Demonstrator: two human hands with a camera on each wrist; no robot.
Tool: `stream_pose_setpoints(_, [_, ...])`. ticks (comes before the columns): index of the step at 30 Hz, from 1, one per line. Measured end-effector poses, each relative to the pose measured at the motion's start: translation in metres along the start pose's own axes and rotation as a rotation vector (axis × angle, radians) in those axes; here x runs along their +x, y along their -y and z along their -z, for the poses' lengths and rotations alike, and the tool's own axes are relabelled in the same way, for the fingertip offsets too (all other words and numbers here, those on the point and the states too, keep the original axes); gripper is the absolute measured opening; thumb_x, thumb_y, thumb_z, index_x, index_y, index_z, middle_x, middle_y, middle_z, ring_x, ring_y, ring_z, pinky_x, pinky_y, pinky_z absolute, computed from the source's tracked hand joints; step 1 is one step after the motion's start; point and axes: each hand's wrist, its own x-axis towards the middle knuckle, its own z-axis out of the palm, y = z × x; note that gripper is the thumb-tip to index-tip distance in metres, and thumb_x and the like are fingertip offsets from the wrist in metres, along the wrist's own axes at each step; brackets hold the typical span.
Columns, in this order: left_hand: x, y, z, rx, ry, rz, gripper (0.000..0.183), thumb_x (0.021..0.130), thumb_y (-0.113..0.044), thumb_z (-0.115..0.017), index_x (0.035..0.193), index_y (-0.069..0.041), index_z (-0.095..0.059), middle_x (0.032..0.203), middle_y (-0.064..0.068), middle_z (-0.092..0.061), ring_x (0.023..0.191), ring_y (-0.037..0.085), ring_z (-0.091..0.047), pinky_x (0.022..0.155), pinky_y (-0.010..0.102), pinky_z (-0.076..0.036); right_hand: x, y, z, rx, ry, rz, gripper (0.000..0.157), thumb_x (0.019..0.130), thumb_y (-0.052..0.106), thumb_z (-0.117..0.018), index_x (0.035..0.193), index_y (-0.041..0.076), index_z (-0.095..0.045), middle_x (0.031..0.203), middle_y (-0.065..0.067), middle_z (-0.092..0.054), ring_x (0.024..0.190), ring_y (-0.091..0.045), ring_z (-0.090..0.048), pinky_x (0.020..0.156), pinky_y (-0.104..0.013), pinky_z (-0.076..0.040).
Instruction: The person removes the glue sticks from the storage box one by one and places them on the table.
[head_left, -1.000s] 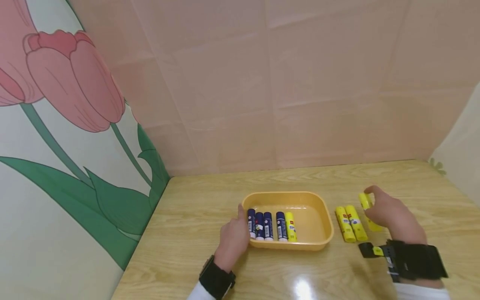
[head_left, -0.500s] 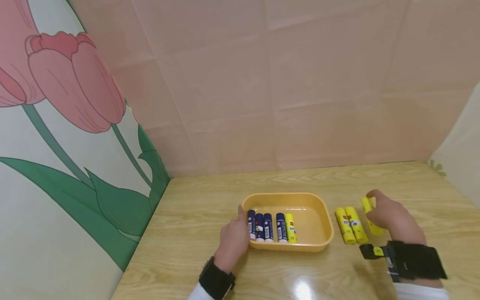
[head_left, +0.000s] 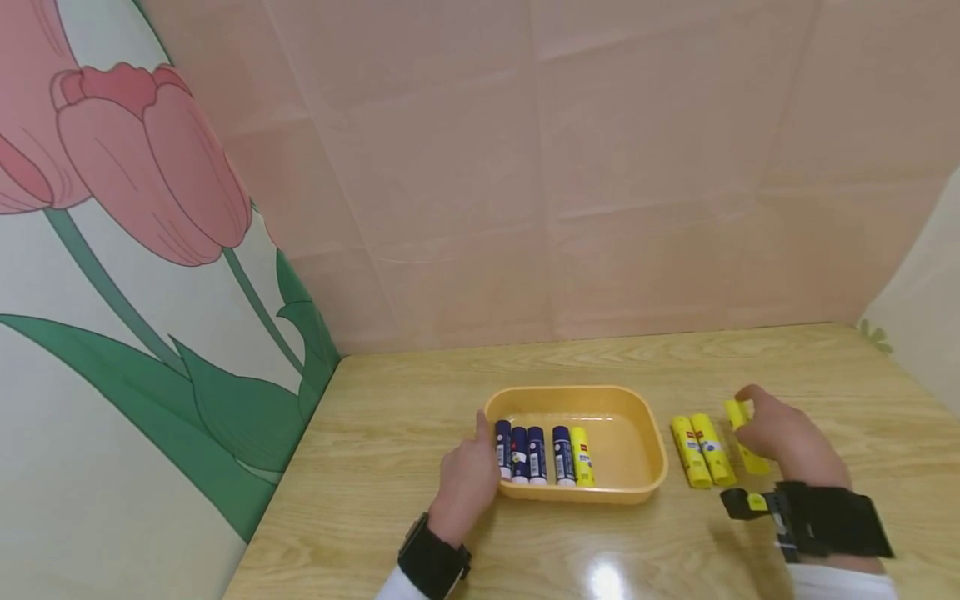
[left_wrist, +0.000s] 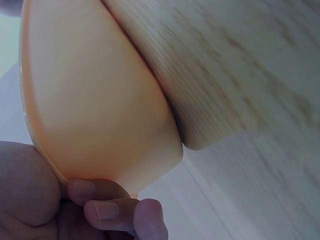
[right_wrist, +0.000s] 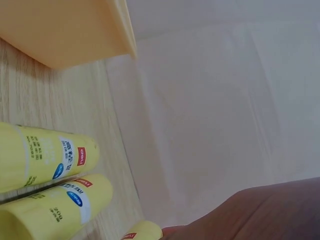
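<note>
A shallow orange tray (head_left: 626, 442) stands on the table, with several navy glue sticks (head_left: 537, 455) and one yellow glue stick (head_left: 582, 457) lying side by side in its left half. My left hand (head_left: 468, 477) grips the tray's left end; the left wrist view shows thumb and curled fingers at the rim (left_wrist: 31, 122). Right of the tray, my right hand (head_left: 786, 435) pinches another yellow glue stick (head_left: 753, 462), its fingers covering the middle. Only the end of that held stick (right_wrist: 143, 231) shows in the right wrist view.
Between the tray and my right hand, two yellow glue sticks (head_left: 691, 452) lie together on the wooden table (head_left: 390, 433). A pink-covered wall (head_left: 465, 208) rises behind the table, and a tulip-printed panel (head_left: 150, 333) borders the left side.
My right hand and the yellow glue stick it pinches have shifted slightly toward me and to the right. The left hand keeps its hold on the tray.
</note>
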Motion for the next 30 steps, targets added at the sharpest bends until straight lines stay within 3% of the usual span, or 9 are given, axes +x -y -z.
stream_pose_setpoints(12, [-0.001,0.0,0.001,-0.022,0.013,0.012,0.061,0.105,-0.019,-0.046,0.159,-0.004,-0.022,0.061,0.003,-0.049,0.053,0.017,-0.046,0.049,0.03,-0.038,-0.005,0.003,-0.002,-0.002,0.016,-0.027,0.07,0.091,0.015,-0.056,0.145,-0.01,-0.02,0.135,-0.05,-0.028,0.101,-0.05,-0.045,0.081,-0.06,-0.044])
stream_pose_setpoints(30, [-0.003,-0.002,0.002,-0.063,0.05,0.062,0.061,0.106,-0.022,-0.046,0.16,-0.009,-0.02,0.061,0.003,-0.049,0.051,0.018,-0.045,0.046,0.029,-0.036,0.012,-0.007,-0.011,-0.046,0.023,0.026,0.071,0.09,0.015,-0.06,0.144,-0.011,-0.022,0.135,-0.05,-0.03,0.111,-0.061,-0.045,0.085,-0.069,-0.043])
